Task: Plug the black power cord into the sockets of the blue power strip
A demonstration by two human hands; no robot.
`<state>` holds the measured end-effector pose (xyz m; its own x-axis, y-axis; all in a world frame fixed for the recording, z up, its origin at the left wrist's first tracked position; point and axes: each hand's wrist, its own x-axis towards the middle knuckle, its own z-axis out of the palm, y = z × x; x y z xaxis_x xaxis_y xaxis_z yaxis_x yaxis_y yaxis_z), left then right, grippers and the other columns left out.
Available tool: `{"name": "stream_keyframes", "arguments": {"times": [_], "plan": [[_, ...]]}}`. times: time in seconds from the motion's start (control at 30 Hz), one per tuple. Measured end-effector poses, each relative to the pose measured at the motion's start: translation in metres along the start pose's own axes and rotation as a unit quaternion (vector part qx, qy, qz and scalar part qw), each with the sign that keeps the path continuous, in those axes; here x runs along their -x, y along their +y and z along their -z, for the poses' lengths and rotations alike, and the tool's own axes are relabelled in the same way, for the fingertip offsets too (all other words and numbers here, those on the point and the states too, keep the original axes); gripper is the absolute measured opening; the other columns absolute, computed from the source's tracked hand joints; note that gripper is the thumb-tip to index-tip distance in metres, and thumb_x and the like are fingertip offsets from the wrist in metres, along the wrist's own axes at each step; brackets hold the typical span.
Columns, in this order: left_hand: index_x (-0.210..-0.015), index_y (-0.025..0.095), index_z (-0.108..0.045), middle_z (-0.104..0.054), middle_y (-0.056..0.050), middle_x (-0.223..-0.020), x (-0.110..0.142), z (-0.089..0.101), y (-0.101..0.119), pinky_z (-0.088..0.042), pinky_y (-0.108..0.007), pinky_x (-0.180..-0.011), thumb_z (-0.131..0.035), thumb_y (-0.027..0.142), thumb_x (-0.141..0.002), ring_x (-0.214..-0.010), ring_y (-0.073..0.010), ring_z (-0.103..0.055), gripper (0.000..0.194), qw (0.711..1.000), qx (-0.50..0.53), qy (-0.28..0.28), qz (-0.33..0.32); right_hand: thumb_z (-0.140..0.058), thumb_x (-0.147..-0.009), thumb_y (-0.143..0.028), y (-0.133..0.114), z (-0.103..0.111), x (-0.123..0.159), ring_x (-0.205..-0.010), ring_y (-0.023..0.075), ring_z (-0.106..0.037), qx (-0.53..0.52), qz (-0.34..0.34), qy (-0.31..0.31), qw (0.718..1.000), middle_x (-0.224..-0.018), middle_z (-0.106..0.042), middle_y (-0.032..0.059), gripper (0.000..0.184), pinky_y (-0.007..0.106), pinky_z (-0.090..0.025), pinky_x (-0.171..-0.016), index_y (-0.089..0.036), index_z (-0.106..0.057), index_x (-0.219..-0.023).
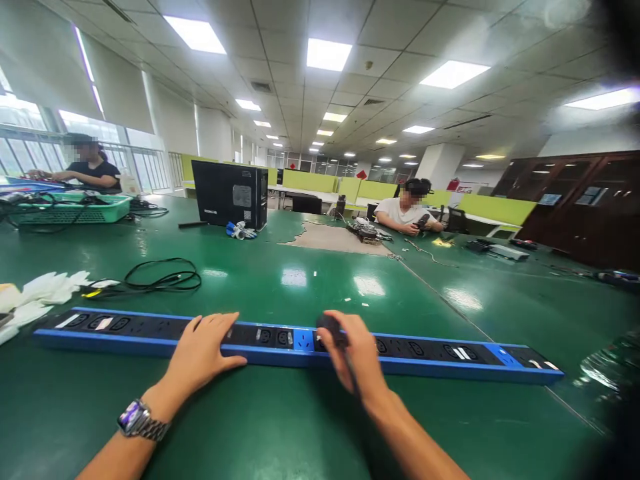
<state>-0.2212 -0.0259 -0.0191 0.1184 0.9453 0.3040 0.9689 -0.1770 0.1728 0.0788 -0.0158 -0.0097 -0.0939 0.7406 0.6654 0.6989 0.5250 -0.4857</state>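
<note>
A long blue and black power strip (435,352) lies lengthwise across the green table in front of me. My left hand (203,347) grips it left of its middle, fingers over the far edge and thumb along the near side. In my right hand (357,350) is a black plug (329,327), held between thumb and fingers just over the sockets right of the blue middle socket (303,339). Its black cord (354,373) trails down past my wrist. The fingers hide the plug's front, so I cannot tell whether it is seated in a socket.
A coiled black cable (163,277) and white gloves (47,290) lie at the left. Farther back are a green basket (95,210), a black computer case (225,193) and blue-white gloves (241,231). Two other people sit across the table. Clear plastic (613,367) is at the right.
</note>
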Motion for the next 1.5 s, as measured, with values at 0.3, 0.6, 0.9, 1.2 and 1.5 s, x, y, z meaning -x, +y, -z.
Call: {"name": "stream_keyframes", "arguments": {"times": [0.3,0.6,0.9,1.2,1.5], "plan": [[-0.130,0.018,-0.054,-0.061,-0.010,-0.131,0.004,-0.003,0.007,-0.029,-0.053,-0.111,-0.066,0.029,-0.072,-0.123,-0.0288,-0.053,0.061,0.999,0.041,0.027,0.000,-0.054,-0.089,-0.041,-0.112,-0.096,-0.012,-0.090,0.0256,-0.059,0.063,-0.069,-0.162,0.982,-0.092,-0.070,0.0088,0.026,0.038,-0.043,-0.077,-0.023,-0.067,-0.102],[-0.137,0.026,-0.048,-0.059,-0.007,-0.135,0.006,0.000,-0.008,-0.027,-0.056,-0.112,-0.057,0.036,-0.079,-0.126,-0.0283,-0.051,0.059,0.991,0.131,0.007,-0.042,-0.054,-0.089,-0.039,-0.118,-0.090,-0.016,-0.095,0.0244,-0.056,0.112,-0.062,-0.174,0.976,-0.093,-0.072,0.0060,0.021,0.040,-0.035,-0.084,-0.023,-0.065,-0.096],[-0.137,0.022,-0.047,-0.062,-0.009,-0.132,0.004,0.002,-0.010,-0.032,-0.054,-0.110,-0.056,0.035,-0.079,-0.122,-0.0283,-0.055,0.061,0.985,0.164,0.012,-0.046,-0.054,-0.088,-0.044,-0.117,-0.072,-0.038,-0.094,0.0238,-0.060,0.153,-0.041,-0.256,0.954,-0.090,-0.074,0.0063,0.025,0.032,-0.039,-0.071,-0.023,-0.069,-0.087],[-0.140,0.022,-0.043,-0.065,-0.008,-0.127,0.005,0.009,-0.005,-0.030,-0.051,-0.110,-0.055,0.030,-0.080,-0.116,-0.0258,-0.056,0.062,0.981,0.191,0.007,-0.035,-0.059,-0.084,-0.049,-0.111,-0.074,-0.073,-0.078,0.0215,-0.067,0.156,-0.086,-0.342,0.923,-0.086,-0.075,0.0085,0.031,0.028,-0.036,-0.057,-0.022,-0.073,-0.080],[-0.141,0.018,-0.042,-0.062,-0.010,-0.130,0.005,0.007,-0.004,-0.029,-0.052,-0.111,-0.055,0.030,-0.079,-0.121,-0.0267,-0.054,0.064,0.983,0.183,0.004,-0.034,-0.055,-0.090,-0.037,-0.106,-0.083,-0.042,-0.087,0.0193,-0.059,0.137,0.064,-0.259,0.954,-0.092,-0.070,0.0048,0.020,0.029,-0.039,-0.068,-0.022,-0.066,-0.092]]}}
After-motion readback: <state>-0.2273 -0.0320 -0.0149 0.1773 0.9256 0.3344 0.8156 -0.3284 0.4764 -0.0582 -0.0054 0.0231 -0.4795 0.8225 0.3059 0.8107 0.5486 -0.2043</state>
